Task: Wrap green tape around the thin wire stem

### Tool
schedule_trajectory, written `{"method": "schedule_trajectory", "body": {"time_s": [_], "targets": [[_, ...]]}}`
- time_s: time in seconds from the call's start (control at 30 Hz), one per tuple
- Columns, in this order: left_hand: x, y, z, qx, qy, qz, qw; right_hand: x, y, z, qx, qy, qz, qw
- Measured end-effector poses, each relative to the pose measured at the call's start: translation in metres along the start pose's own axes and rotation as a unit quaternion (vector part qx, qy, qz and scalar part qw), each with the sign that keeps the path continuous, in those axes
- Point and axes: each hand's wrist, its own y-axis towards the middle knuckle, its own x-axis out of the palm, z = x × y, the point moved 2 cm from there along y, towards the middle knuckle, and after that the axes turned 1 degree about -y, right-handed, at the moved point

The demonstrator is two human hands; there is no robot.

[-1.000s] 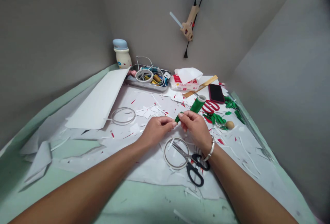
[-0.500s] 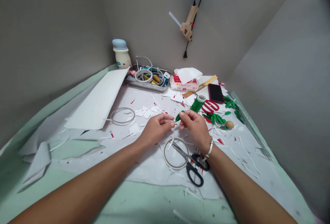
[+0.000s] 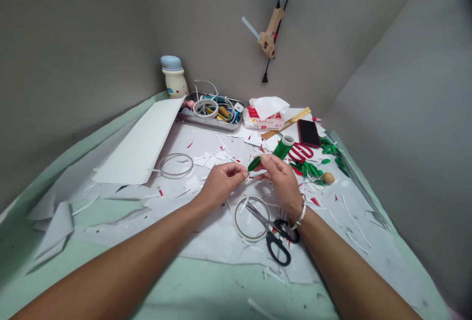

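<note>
A small green thread-wrapped leaf is held up between my two hands. My left hand is closed in a pinch at the leaf's lower end, where a thin stem seems to be. At the upper right end of the leaf, the thumb and forefinger of my right hand close on it, the lower fingers held a little apart. Just behind my right hand stands a spool of green thread. Below the hands, black-handled scissors lie across a ring of tape.
Several green leaves, a brown ball, red-handled scissors and a phone lie to the right. Behind are a tissue pack and a metal tray. A glue gun hangs on the wall. Paper scraps cover the table.
My left hand's fingers, parted half a second ago, have closed at the leaf's lower end. My right fingers have shifted up to the leaf's top, and more of the leaf shows.
</note>
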Motion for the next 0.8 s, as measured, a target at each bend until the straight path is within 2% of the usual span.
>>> {"method": "schedule_trajectory", "body": {"time_s": [0.13, 0.27, 0.37, 0.47, 0.67, 0.8], "targets": [[-0.002, 0.002, 0.001, 0.013, -0.022, 0.011, 1.000, 0.001, 0.001, 0.003, 0.000, 0.000, -0.033, 0.999], [-0.006, 0.004, 0.001, 0.020, -0.026, 0.033, 0.999, 0.006, -0.002, 0.006, -0.034, -0.118, -0.089, 0.989], [-0.012, 0.007, 0.000, 0.025, -0.019, 0.061, 0.998, 0.008, -0.006, 0.005, -0.083, -0.236, -0.076, 0.965], [-0.018, 0.010, -0.001, 0.030, -0.001, 0.084, 0.996, 0.007, -0.010, 0.000, -0.141, -0.308, -0.058, 0.939], [-0.024, 0.015, -0.005, 0.036, 0.018, 0.123, 0.992, 0.006, -0.017, -0.014, -0.229, -0.335, -0.081, 0.910], [-0.028, 0.016, -0.006, 0.045, 0.024, 0.142, 0.989, 0.001, -0.016, -0.015, -0.232, -0.337, -0.072, 0.909]]}}
